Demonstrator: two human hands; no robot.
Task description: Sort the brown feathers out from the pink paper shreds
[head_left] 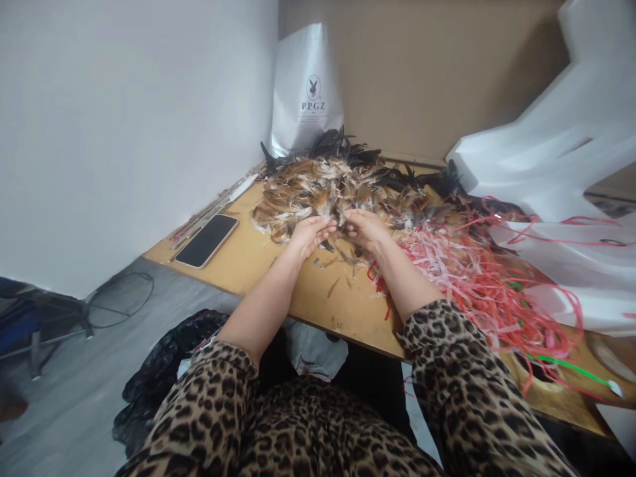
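A loose heap of brown, tan and white feathers [298,189] spreads over the wooden table [248,255], with black feathers [342,149] along its back. At the near side of the heap, my left hand [313,233] is closed in a pinch on some small feathers. Close beside it on the right, my right hand [366,230] also pinches feathers, its fingertips facing the left ones. The exact pieces between the fingers are blurred. A few loose feather bits [342,255] lie on the tabletop just below my hands.
A tangle of red and pink ribbons [477,285] covers the table's right side, with a green strip [571,368] near it. A phone [207,240] lies at left. A white PPGZ bag [308,86] stands behind; white sheeting [536,146] rises at right. Black plastic [163,364] sits below.
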